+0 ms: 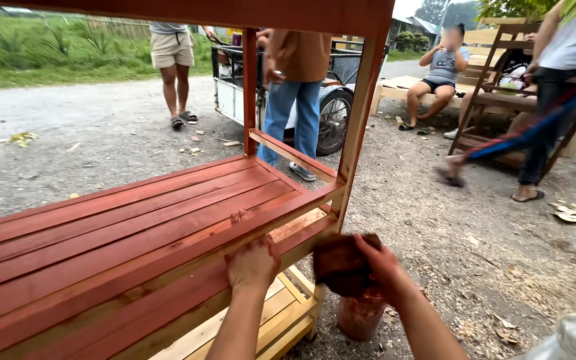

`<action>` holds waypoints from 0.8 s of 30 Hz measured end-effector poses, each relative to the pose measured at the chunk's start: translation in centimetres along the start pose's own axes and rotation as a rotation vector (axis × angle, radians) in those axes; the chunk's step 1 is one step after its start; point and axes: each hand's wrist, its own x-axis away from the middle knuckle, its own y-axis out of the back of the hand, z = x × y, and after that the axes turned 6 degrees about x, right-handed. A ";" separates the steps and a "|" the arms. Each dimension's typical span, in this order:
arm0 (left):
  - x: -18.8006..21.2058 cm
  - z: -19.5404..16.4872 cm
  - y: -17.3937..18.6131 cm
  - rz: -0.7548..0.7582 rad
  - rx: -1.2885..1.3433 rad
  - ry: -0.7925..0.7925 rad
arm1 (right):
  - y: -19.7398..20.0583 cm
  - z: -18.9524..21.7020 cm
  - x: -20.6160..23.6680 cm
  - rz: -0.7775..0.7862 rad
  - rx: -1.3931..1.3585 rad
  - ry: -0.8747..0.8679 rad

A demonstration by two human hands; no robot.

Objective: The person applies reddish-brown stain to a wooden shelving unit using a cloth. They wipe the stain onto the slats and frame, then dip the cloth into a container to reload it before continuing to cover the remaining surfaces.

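While left hand (253,263) grips shelf (135,227), right hand (383,267) holds rag (339,265).

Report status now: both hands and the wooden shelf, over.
Left hand grips red-stained wooden shelf front edge. Right hand holds dark stained sponge over red plastic cup. Nothing blocking.

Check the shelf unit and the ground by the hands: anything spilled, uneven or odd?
The red stain on the shelf unit is patchy: its front rail still shows bare wood streaks beside the left hand. The right hand holds a stain-soaked rag over a container. No spill visible.
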 end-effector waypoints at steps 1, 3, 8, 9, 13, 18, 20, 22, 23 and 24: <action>-0.1 0.0 0.3 0.117 0.019 0.049 | -1.1 1.3 0.5 -0.019 0.119 0.104; -0.3 -0.1 1.1 0.348 0.062 0.152 | -3.2 3.5 0.6 -0.062 0.357 0.315; 0.0 0.4 4.5 0.292 0.102 0.138 | -6.9 4.5 0.4 0.183 -0.592 0.199; 0.0 0.8 5.1 0.329 0.082 0.149 | -7.7 4.1 0.7 0.223 -0.608 0.292; 0.1 1.6 6.3 0.225 0.001 0.053 | -12.9 1.4 3.3 -0.001 0.085 0.814; 0.7 1.5 5.3 0.218 -0.015 0.070 | -13.5 0.9 4.9 -0.148 0.859 0.919; 1.0 1.9 5.0 0.119 -0.018 0.027 | -12.5 2.2 4.4 -0.199 1.001 0.758; 1.0 2.4 4.7 0.046 -0.033 0.012 | -11.8 3.9 3.2 -0.266 1.136 0.695; 1.0 2.4 4.6 0.029 -0.043 0.022 | -11.2 4.7 2.5 -0.305 1.209 0.707; 1.0 2.4 4.5 0.014 -0.055 0.029 | -10.6 5.2 1.8 -0.347 1.211 0.755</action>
